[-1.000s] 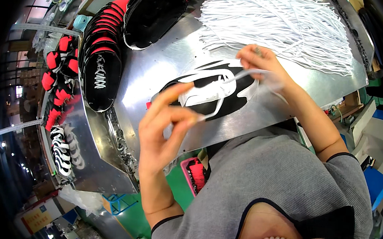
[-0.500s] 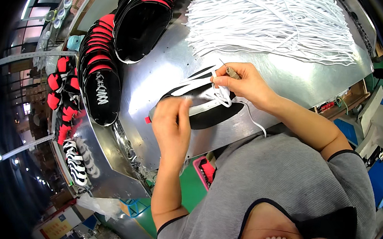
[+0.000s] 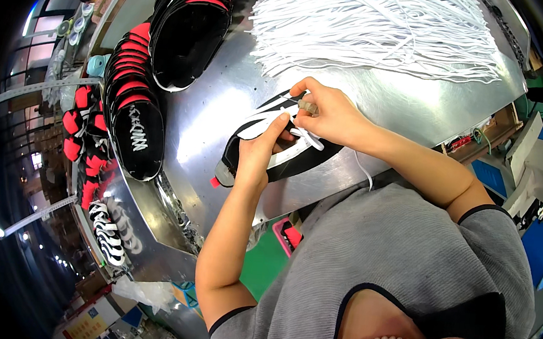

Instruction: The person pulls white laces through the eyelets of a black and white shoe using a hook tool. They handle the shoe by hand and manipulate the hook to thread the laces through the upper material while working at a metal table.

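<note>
A black and white shoe upper [image 3: 314, 160] with a red tab lies on the metal table in front of me. My left hand [image 3: 259, 150] is closed on its near-left side, thumb on top by the white eyelet strips, other fingers partly hidden. In my right hand [image 3: 333, 115] is a hook tool, a thin metal shaft with a wrapped tan handle [image 3: 308, 107], pinched over the upper's opening. Its tip lies at the far white strip; whether it passes through a hole I cannot tell. A white shoelace [image 3: 313, 140] loops beneath my right hand, and one end trails toward me.
A wide pile of white shoelaces [image 3: 380, 30] covers the table's far side. Two nested stacks of black and red uppers, a nearer one [image 3: 137, 141] and a farther one [image 3: 188, 46], stand at left. Beyond them, red and black pieces [image 3: 75, 123] lie on another surface.
My left hand has moved right and inward onto the upper, its fingers now at the lacing. The right hand has shifted slightly left, and its hook tool is lower over the far strip.
</note>
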`<move>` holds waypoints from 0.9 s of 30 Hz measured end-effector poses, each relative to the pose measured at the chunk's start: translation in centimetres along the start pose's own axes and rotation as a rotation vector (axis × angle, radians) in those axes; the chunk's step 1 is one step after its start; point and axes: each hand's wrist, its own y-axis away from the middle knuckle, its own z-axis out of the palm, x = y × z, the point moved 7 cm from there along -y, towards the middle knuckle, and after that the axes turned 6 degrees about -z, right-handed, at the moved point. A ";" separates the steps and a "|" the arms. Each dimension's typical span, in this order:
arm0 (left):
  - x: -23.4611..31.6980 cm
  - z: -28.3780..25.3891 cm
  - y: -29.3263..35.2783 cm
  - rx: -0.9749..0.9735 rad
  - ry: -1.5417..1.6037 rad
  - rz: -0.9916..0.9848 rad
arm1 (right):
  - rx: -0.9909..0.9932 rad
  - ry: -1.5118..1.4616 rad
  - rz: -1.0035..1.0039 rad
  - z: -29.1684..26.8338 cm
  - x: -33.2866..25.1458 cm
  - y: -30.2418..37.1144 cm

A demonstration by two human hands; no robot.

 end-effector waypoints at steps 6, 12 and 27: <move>0.7 0.5 1.2 0.157 -0.050 0.139 | -0.023 0.021 -0.167 -0.9 -1.5 1.4; 0.3 0.4 1.8 0.198 -0.083 0.202 | -0.039 0.278 -0.265 -2.0 -2.5 2.5; -0.6 1.6 2.3 0.038 -0.045 0.355 | -0.167 0.675 -0.399 2.0 -3.2 0.6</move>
